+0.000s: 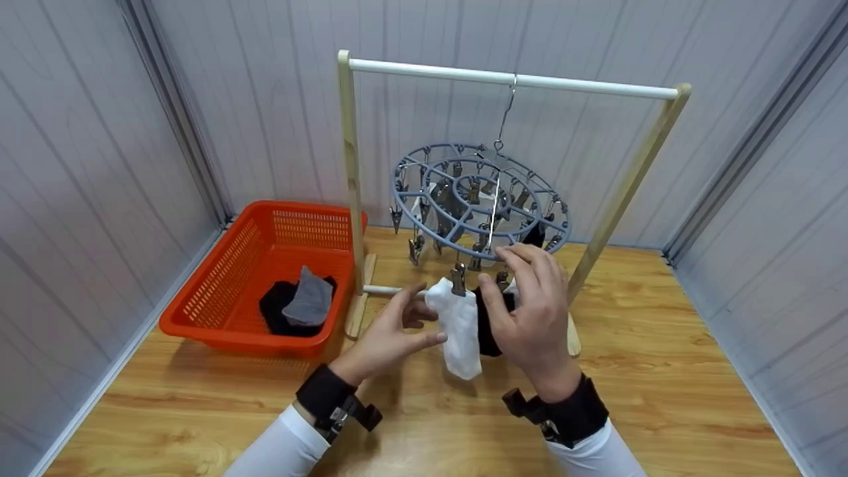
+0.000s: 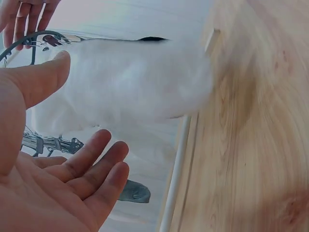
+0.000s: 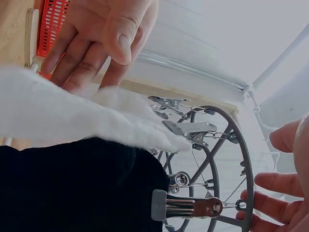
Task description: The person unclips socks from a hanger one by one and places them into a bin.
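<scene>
1. White sock [image 1: 459, 344] hangs between your hands from a clip [image 1: 458, 281], whose bite on its top appears to carry the weight.
2. Your left hand [image 1: 397, 334] has its fingers spread and gently bent, pinching nothing; the thumb lies close to the sock, perhaps to steady it, though contact is hard to tell.
3. Your right hand [image 1: 535, 308] has its fingers parted beside the ring [image 3: 249, 179], gripping nothing, probably to check any swing; touch is unclear.
4. Black cloth [image 1: 488, 324] hangs just beyond the sock on its own clip.
5. The ring hangs by a hook from the bar [image 1: 430, 71], which lifts everything off the table [image 1: 662, 397].
6. The basket [image 1: 262, 343] at left holds grey cloth [image 1: 310, 301], likely placed for easy reach.
</scene>
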A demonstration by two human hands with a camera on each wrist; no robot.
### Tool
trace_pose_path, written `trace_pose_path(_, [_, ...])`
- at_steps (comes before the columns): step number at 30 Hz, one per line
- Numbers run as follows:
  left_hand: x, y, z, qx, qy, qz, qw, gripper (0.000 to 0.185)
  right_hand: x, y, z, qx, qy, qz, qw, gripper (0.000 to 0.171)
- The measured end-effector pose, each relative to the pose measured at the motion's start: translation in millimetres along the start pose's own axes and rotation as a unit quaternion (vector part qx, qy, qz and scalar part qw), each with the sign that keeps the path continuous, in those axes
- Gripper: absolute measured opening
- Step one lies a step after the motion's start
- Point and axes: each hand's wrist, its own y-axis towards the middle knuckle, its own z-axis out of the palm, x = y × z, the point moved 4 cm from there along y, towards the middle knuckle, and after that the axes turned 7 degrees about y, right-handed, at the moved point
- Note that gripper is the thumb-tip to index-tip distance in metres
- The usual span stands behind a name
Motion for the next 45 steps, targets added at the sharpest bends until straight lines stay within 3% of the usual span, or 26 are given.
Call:
trace_pose_path(3, [0.4, -0.4, 1.2, 0.011, -0.022, -0.01, 0.9997, 0.095, 0.3, -0.1, 0.1, 0.0, 0.003, 0.0, 1.0, 0.04])
trace_pose_path(7, [0.1, -1.7, 1.5, 0.02, -0.001, -0.015, 0.9997, 0.088, 0.4, -0.3, 0.3, 0.002, 0.008, 0.002, 1.0, 0.04])
trace_pose_path(16, [-1.5, -1.1, 1.7, 0.004, 0.008, -0.01, 0.9999, 0.06, 1.7, 0.1, -1.9, -0.01, 0.023, -0.007, 1.0, 0.036])
trace_pose_path(21, [-4.0, -3.2, 2.0, 0.007, 0.01, -0.005, 0.9999, 0.043, 6.3, 2.3, -4.9, -0.047, 0.045, -0.04, 0.997, 0.031])
trace_pose_path(29, [-6.4, -4.1, 2.8, 0.005, 0.024, 0.008, 0.9997, 0.039, 14.9, 2.4, -5.4, -0.086, 0.053, -0.106, 0.989, 0.025])
trace_pose_path(36, [-8.7, -4.7, 3.6, 0.011, 0.012, 0.01, 0.9998, 0.036, 11.5, 0.3, -1.1, -0.034, 0.06, -0.09, 0.994, 0.023])
trace_pose_path(45, [-11.2, -4.2, 4.5, 0.012, 0.0, -0.001, 0.9999, 0.038, -1.4, -4.9, 9.7, 0.053, 0.041, 0.016, 0.998, 0.027])
